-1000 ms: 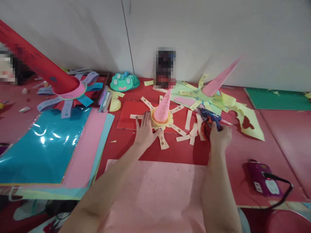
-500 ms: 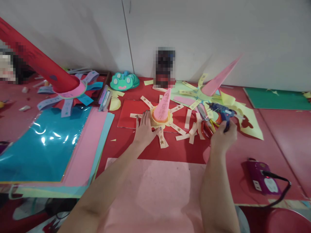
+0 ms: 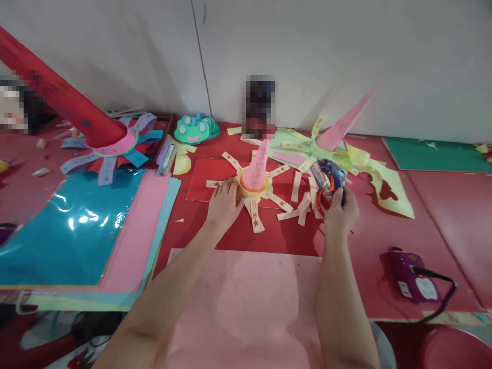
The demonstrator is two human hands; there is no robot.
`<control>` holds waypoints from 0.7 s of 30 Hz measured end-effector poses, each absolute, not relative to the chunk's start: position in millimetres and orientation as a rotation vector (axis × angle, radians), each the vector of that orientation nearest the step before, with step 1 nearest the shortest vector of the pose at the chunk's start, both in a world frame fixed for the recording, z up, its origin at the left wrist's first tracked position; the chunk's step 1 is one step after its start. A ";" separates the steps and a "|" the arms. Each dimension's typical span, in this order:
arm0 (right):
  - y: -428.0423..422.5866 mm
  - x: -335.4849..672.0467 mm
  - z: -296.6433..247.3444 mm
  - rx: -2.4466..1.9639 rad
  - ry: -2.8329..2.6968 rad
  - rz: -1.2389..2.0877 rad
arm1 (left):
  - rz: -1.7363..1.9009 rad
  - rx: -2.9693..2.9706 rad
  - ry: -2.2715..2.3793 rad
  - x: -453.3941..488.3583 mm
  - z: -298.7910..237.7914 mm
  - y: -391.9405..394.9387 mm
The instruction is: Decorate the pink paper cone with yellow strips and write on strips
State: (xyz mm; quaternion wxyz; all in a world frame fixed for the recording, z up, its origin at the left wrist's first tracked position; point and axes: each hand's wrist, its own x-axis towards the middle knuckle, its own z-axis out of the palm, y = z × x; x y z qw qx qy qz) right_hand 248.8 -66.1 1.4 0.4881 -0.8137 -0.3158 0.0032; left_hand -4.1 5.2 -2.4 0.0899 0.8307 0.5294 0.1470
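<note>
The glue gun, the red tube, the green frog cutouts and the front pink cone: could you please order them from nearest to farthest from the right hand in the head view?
1. Glue gun: in the right hand.
2. Front pink cone: to the left.
3. Green frog cutouts: farther left, towards the back.
4. Red tube: far left.

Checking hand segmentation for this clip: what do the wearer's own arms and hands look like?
Left hand and right hand are ungloved. Left forearm and right forearm narrow toward the wrists, with no sleeves, cables, watch or bracelet visible. Rings and nail details are too small to make out.
</note>
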 end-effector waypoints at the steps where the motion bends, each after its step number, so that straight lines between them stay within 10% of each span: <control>1: -66.0 248.2 2.1 -1.975 -0.762 0.025 | 0.406 2.499 1.599 -3.7 -1.3 3.8; 21: -63.6 249.5 -0.9 -1.807 -0.725 0.143 | 0.410 2.523 1.556 5.4 4.1 -9.4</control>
